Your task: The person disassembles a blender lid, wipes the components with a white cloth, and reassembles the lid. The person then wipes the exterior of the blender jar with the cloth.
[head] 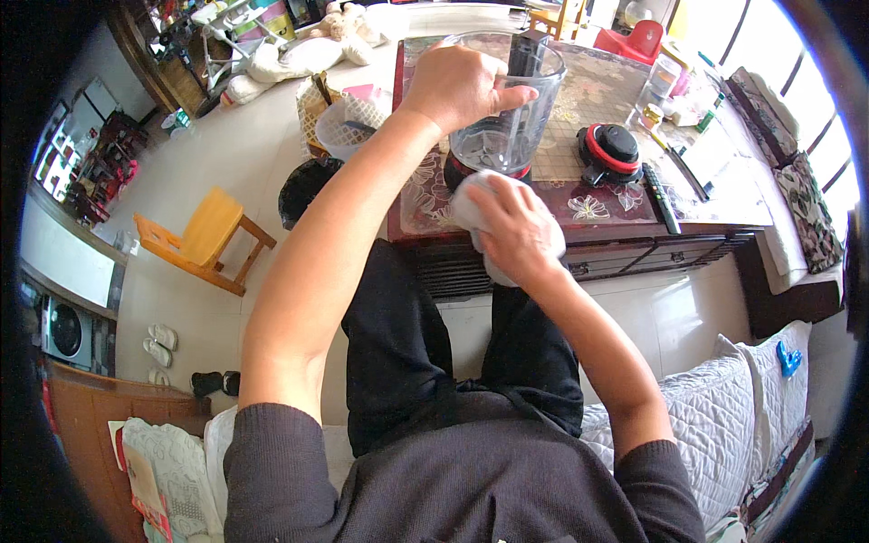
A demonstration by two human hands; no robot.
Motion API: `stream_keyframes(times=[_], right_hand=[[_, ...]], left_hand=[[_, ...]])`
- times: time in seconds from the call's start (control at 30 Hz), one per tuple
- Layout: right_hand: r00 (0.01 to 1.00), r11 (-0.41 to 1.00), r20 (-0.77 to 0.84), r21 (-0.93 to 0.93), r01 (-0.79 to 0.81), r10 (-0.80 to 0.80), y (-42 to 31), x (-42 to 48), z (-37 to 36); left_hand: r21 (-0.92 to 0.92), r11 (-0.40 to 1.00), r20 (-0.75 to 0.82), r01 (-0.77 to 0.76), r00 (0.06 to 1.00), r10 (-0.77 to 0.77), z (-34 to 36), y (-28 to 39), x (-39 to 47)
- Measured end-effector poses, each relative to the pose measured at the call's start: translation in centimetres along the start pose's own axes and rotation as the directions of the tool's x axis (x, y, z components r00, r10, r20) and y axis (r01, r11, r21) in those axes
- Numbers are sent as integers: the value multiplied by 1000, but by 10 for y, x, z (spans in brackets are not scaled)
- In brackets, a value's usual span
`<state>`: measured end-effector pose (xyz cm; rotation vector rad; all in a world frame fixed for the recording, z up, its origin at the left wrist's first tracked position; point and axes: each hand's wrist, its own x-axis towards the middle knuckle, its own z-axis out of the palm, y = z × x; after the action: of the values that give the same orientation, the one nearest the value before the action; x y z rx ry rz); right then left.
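Observation:
A clear blender jar (506,136) stands upright on the low table, its black handle (527,55) at the far side and a red ring around its dark base (456,173). My left hand (461,88) grips the jar's upper rim, with the thumb lying along the outer wall. In my right hand (519,227) is a bunched white cloth (475,200), pressed near the front of the jar's base; the fingers hide part of that base. A black blender lid with a red ring (611,153) rests on the table to the right of the jar.
Right of the lid lie a remote control (660,197) and papers (719,176). A clear bottle (657,85) stands farther back. Left of the table are a black-lined bin (305,186), a translucent bowl (343,132) and a small wooden chair (207,234). A quilted sofa (706,421) is at lower right.

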<state>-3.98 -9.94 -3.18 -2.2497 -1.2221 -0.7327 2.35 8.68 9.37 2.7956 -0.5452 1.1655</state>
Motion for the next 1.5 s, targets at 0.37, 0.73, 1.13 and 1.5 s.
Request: stream_keyframes(times=[0.37,0.73,1.13,1.5], right_hand=[[970,953,206,-244,181,-131,17,9,20],[954,930,125,-222,293,-271,14,27,39],[887,857,178,-236,459,-426,37,27,28],[860,820,216,-265,508,-463,63,7,8]], left_hand=[[17,999,14,-27,1000,27,-5,5,5],[-34,999,-73,14,997,-17,9,6,6],[-34,999,-100,-39,994,36,9,-1,3],[-57,996,-75,62,995,-66,8,10,3]])
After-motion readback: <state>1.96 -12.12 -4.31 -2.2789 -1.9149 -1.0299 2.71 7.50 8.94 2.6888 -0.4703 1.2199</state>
